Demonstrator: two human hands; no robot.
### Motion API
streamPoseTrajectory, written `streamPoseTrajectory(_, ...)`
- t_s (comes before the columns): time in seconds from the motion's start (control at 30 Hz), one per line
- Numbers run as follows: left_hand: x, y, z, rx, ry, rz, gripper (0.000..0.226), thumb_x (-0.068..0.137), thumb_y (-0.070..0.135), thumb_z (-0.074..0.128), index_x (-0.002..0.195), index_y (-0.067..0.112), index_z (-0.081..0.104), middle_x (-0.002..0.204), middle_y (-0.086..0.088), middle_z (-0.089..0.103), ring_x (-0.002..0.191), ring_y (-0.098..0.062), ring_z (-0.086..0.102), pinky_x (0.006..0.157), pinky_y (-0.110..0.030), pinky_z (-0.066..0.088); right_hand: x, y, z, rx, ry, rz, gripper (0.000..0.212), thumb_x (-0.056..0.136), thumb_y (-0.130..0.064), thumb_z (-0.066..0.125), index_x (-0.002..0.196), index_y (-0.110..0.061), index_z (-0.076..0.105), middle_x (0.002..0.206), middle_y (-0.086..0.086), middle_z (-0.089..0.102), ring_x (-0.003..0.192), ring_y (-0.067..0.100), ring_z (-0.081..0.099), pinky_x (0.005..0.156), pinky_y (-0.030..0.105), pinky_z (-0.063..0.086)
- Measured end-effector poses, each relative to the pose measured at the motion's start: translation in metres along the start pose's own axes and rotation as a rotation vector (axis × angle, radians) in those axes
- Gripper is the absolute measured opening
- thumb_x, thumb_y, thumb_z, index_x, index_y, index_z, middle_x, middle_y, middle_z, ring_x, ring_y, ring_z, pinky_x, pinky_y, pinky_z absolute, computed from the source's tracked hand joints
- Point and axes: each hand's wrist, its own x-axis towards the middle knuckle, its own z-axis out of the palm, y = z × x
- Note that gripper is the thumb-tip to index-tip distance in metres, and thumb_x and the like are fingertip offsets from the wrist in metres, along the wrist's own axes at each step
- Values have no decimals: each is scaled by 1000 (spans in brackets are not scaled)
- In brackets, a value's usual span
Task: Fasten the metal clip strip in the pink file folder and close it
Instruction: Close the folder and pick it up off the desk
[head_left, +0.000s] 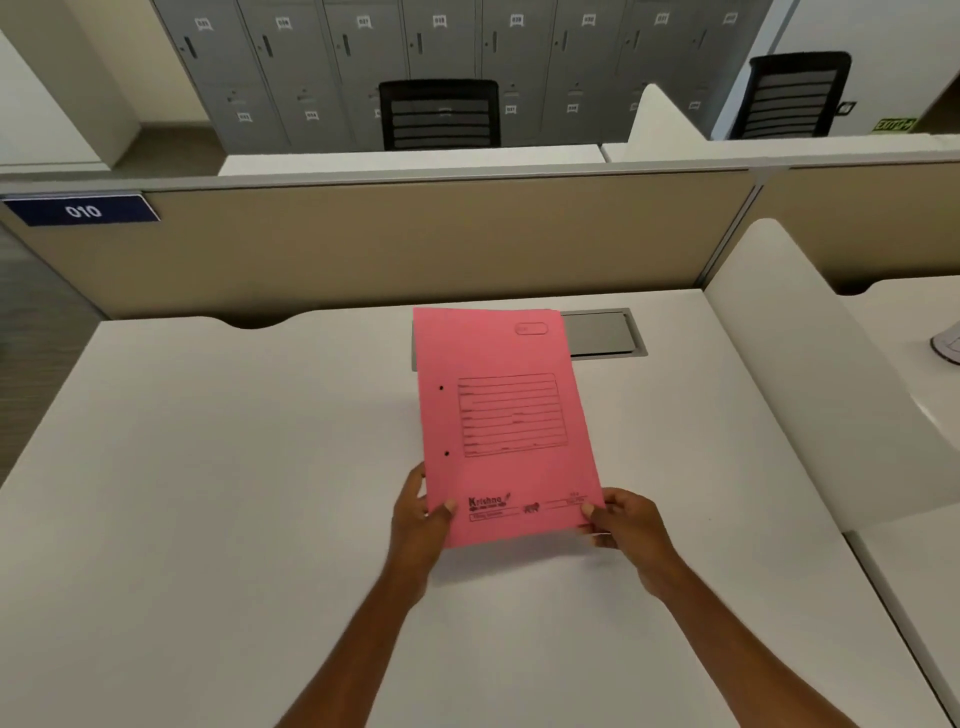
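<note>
The pink file folder (506, 421) is closed, front cover up, with a printed label box and two punched holes along its left edge. I hold it by its near corners over the white desk (234, 467). My left hand (421, 519) pinches the near left corner, thumb on top. My right hand (626, 522) grips the near right corner. The metal clip strip is not visible; the cover hides the inside.
A grey cable hatch (605, 335) is set in the desk behind the folder, partly covered by it. A beige partition (415, 244) stands along the far edge, with a curved white divider (810, 364) on the right. Black chairs and grey lockers are beyond.
</note>
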Motion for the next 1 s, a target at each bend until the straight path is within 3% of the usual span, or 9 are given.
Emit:
streamPoseTrajectory(0.13,32,20,-46,11,-13,18,59,103,10,70,154,25,46,128,-8,80,103,-23,83,82,-42,71,17,-28,40,157,-60,-14,19,94,-6,78,113,-1,78,98,22,83,80,27,80,74,33,68)
streamPoseTrajectory(0.3,68,33,-99,-122,16,-55,62,102,16,72,156,29,47,125,-6,82,105,-26,83,77,-42,71,41,-60,105,248,-60,15,13,92,-3,80,105,-5,81,94,18,84,80,30,79,74,31,69)
streamPoseTrajectory(0.43,92,37,-138,-211,-13,-130,65,101,0,68,155,30,50,130,-11,80,117,-40,78,83,-48,70,60,-79,148,270,-74,51,14,92,-3,80,106,-3,80,94,15,85,78,30,81,73,30,69)
streamPoseTrajectory(0.53,107,38,-159,-221,20,-130,66,100,0,70,156,29,51,128,-15,80,110,-40,81,81,-48,71,75,-90,180,288,-70,97,15,92,-2,80,107,-1,79,96,16,85,80,31,82,76,33,70)
streamPoseTrajectory(0.67,124,36,-172,-199,157,-68,62,102,0,68,158,19,50,128,-19,78,99,-37,80,75,-37,72,91,-99,215,292,-40,140,18,91,-1,81,109,4,77,102,21,83,88,39,82,93,46,67)
streamPoseTrajectory(0.77,137,36,-181,-183,232,-48,59,103,-3,65,157,16,52,125,-17,78,97,-34,80,70,-34,72,99,-103,237,296,-48,148,17,92,-1,79,108,6,76,104,21,83,97,43,81,93,47,67)
streamPoseTrajectory(1.0,166,28,-195,-146,346,-59,60,102,-6,64,157,13,51,133,-20,74,112,-45,76,69,-35,71,121,-112,269,218,-63,142,15,92,-1,79,106,6,75,103,18,83,90,39,83,82,40,70)
